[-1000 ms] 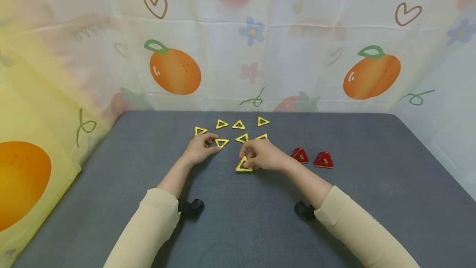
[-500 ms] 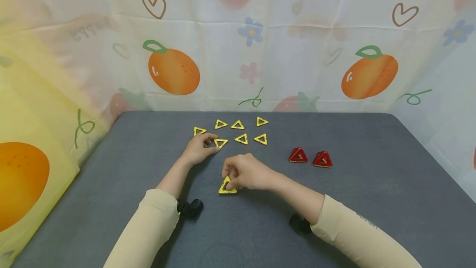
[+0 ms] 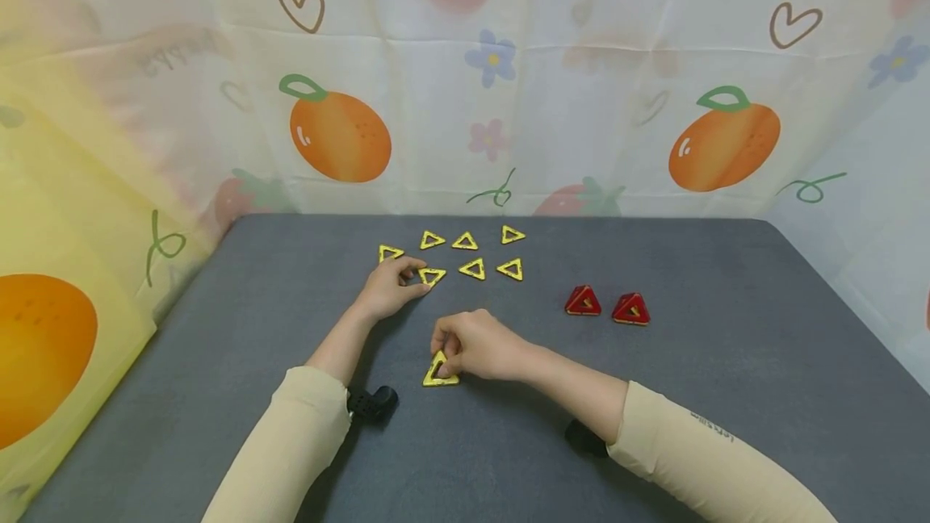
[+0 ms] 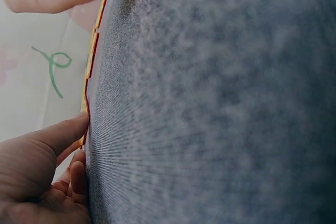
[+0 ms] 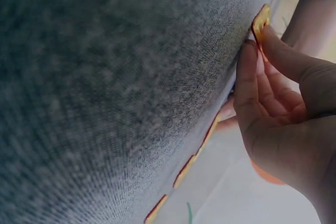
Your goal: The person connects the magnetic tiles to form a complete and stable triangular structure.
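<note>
In the head view my right hand (image 3: 475, 343) pinches a yellow triangular tile (image 3: 429, 380) with an open centre, low over the near middle of the table. Its thumb lies on the tile's face, and the right wrist view shows a red back edge on this tile (image 5: 257, 22). My left hand (image 3: 392, 287) is farther back, thumb and index finger at two sides of another yellow triangular tile (image 3: 437, 274) on the table. Seen from the left wrist, the thumb (image 4: 71, 131) meets this tile's edge and the other fingers are curled.
Several more yellow triangular tiles (image 3: 473, 269) lie in two loose rows at the back of the grey table (image 3: 726, 394). Two red pyramids (image 3: 584, 302) stand to the right. A printed cloth (image 3: 581, 127) hangs behind the table's far edge. Both wrists wear black devices (image 3: 374, 404).
My right hand has carried its yellow triangular tile toward me and to the left, uncovering tiles in the front row. It moves little in the last half second. My left hand stays in place.
</note>
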Motion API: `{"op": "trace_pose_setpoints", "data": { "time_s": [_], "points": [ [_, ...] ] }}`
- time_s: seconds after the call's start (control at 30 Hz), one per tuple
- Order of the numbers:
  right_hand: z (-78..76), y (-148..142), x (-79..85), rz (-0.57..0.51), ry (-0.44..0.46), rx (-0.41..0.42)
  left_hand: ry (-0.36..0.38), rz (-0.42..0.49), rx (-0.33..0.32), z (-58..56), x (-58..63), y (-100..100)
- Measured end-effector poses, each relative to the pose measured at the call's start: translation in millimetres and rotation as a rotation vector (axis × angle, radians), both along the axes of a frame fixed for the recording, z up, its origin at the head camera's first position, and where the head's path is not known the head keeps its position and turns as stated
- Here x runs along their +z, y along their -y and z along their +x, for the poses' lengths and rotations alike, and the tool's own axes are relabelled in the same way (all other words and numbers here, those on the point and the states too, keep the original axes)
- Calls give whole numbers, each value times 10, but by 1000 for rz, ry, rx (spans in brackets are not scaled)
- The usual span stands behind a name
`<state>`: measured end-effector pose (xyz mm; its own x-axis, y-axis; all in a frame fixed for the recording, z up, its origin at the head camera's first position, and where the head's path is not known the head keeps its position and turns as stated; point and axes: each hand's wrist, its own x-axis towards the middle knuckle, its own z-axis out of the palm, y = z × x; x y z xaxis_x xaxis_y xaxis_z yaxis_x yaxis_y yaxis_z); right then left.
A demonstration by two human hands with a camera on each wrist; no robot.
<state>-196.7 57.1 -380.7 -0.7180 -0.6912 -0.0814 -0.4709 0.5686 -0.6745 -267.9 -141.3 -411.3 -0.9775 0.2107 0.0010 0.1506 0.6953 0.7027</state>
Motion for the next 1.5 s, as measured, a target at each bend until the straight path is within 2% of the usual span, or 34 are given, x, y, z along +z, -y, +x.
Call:
{"op": "trace_pose_setpoints", "data": {
  "time_s": [0.23,0.83,1.07,1.27,1.33,1.5],
  "points": [
    [-2,2,-42,31,-26,-13,0,5,-1,4,16,-7],
    [-21,-24,-90,22,13,-13,6,7,7,1,-33,-20],
    [-26,-20,-97,23,21,-20,10,13,47,-10,-48,-9],
    [-29,-7,-93,38,29,-30,78,122,103,18,-6,8],
    [-26,-5,-92,40,27,-32,74,150,117,35,10,17],
    [-17,2,-92,37,10,-37,73,148,155,27,8,18]
  ]
}}
